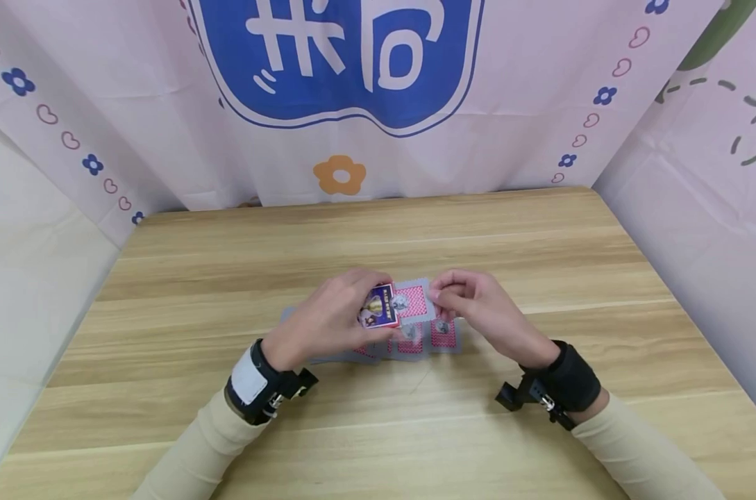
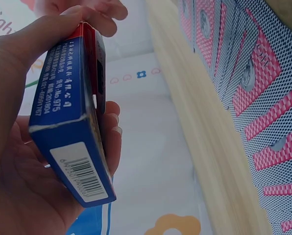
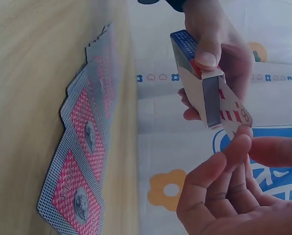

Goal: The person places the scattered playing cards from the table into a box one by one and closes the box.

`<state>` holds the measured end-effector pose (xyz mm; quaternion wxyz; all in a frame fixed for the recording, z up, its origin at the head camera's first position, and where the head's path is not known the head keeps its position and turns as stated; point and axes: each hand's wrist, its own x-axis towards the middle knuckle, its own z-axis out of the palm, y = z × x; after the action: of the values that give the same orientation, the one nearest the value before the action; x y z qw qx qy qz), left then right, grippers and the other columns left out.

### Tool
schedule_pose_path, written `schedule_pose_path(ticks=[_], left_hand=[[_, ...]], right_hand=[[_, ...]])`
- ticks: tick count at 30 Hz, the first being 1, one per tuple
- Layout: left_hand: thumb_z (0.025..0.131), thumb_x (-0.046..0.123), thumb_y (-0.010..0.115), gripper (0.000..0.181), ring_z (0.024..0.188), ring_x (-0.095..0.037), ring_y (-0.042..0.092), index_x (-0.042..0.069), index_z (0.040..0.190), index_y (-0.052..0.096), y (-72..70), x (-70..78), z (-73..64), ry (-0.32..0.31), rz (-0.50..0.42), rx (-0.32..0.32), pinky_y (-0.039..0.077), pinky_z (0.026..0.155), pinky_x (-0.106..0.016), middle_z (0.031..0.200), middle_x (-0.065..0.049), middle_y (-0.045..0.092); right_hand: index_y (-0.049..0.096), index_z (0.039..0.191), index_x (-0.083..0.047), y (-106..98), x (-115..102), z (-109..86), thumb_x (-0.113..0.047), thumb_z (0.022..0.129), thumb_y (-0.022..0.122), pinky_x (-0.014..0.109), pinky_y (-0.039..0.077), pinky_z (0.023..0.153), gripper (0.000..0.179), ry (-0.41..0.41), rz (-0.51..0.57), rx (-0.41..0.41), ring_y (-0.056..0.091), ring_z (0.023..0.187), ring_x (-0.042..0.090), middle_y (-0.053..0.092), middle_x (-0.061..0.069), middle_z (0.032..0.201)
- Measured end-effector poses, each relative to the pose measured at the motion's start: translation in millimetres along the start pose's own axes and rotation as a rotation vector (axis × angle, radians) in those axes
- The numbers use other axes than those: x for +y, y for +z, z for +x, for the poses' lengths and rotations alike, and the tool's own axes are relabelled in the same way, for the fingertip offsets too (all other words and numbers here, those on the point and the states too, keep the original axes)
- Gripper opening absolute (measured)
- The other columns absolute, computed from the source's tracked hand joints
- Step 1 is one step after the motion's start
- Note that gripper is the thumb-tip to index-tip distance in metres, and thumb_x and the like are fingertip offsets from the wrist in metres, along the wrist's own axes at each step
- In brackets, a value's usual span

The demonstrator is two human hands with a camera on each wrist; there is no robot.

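My left hand (image 1: pixel 324 316) grips a blue card box (image 1: pixel 380 307) above the table, thumb on one side and fingers on the other. In the left wrist view, the box shows a white barcode label (image 2: pixel 77 171) on its end. A playing card (image 1: pixel 414 301) with a red patterned back sticks out of the box's right end. My right hand (image 1: pixel 486 305) pinches the card's outer edge between thumb and fingertips. Red pips and an 8 show on the card's face (image 3: pixel 232 115) in the right wrist view. Below lie several face-down cards (image 1: pixel 443 335), spread overlapping, partly hidden by my left hand.
The wooden table (image 1: pixel 378 430) ends at the back against a white curtain (image 1: pixel 509 104) with a blue emblem (image 1: pixel 346 90) and flower prints. Both wrists wear black straps (image 1: pixel 568 378) with small camera mounts.
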<state>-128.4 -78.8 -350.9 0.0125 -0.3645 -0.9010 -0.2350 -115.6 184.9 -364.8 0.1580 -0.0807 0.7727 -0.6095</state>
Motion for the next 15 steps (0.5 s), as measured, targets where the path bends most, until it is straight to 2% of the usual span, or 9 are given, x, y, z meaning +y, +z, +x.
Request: schedule_pose_path(ticks=[8, 15], left_hand=[[0.083, 0.046, 0.089, 0.075, 0.112, -0.018, 0.069, 0.004, 0.138, 0.062, 0.0, 1.2, -1.3, 0.045, -0.006, -0.007, 0.06, 0.093, -0.036, 0.129, -0.012, 0.071], [0.082, 0.048, 0.089, 0.073, 0.112, -0.017, 0.068, 0.006, 0.136, 0.063, 2.0, 1.0, -0.9, 0.062, -0.025, -0.012, 0.059, 0.094, -0.035, 0.127, -0.01, 0.071]], right_hand=[[0.067, 0.116, -0.002, 3.5, 7.0, 2.4, -0.017, 0.102, 0.068, 0.033, 0.058, 0.08, 0.021, 0.038, 0.048, -0.102, 0.069, 0.081, 0.023, 0.072, 0.001, 0.088], [0.064, 0.121, 0.001, 2.6, 7.5, 0.9, -0.012, 0.103, 0.067, 0.03, 0.055, 0.081, 0.023, 0.021, 0.103, -0.183, 0.067, 0.084, 0.018, 0.073, -0.002, 0.087]])
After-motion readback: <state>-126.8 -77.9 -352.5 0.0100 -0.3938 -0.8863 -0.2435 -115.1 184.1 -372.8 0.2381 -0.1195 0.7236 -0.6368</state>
